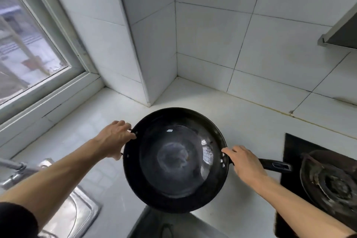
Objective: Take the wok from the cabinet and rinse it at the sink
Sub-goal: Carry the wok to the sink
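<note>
Countertop (241, 121): white, bears no readable writing.
Wok (174, 160): black, round, glossy inside, rivets at rim; held above the countertop, between sink (77, 216) and gas burner (332, 185).
Left hand (114, 138): grips the small side handle.
Right hand (244, 162): grips the long handle's base.

— Any writing to read here, a brand, a label, a number?

— None that can be made out. The wok (174, 160) is plain black inside, with only bare rivets near its rim.

— And its long handle (278, 166)?

— It has a lighter inset, too blurred to tell whether it bears any mark.

— The wall tiles (212, 35)?

— Plain white, no signs.
</note>
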{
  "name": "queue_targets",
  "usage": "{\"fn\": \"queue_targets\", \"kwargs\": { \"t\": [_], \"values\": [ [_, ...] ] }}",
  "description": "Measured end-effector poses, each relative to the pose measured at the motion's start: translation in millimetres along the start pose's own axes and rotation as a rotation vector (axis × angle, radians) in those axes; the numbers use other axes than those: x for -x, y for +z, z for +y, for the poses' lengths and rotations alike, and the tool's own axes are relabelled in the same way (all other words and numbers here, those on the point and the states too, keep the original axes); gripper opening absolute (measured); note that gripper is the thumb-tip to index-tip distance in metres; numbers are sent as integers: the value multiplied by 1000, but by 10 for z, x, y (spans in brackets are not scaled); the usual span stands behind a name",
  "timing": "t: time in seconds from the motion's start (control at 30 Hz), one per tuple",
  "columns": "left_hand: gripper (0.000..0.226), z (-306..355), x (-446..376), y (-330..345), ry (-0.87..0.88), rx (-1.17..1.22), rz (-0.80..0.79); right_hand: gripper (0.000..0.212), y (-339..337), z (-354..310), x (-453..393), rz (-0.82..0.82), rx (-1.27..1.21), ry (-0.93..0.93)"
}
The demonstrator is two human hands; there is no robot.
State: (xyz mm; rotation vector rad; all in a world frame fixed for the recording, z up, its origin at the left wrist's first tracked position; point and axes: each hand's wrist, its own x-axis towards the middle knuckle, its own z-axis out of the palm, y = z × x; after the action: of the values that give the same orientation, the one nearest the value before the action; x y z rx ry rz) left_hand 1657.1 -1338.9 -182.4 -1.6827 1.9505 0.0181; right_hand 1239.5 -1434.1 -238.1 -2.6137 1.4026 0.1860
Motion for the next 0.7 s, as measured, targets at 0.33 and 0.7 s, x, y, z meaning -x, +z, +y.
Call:
{"fn": "queue_targets", "kwargs": {
  "t": [0.33,0.7],
  "values": [
    [81,440,1755,223,-394,126,-125,64,-202,-516,-284,101,79,-483],
    [81,795,3496,863,-747,321,-238,68,-240,-2038,-342,105,105,-870]
  ]
}}
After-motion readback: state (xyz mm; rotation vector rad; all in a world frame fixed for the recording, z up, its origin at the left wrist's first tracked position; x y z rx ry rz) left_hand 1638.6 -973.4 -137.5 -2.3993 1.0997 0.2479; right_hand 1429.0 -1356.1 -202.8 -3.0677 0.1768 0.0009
